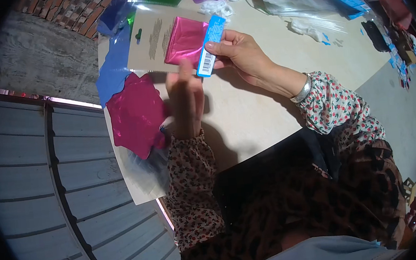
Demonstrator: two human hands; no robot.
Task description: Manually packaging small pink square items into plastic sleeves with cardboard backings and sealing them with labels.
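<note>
The right hand is pinching a small blue card label between thumb and fingertips, wrist bent, a silver bangle on it. The label is lying against a folded, shiny pink foil piece inside a clear plastic sleeve with a tan cardboard backing. The left hand is rising blurred, fingers straight up and released, touching the sleeve's lower edge. Crinkled pink foil and blue foil are lying on the pale counter.
</note>
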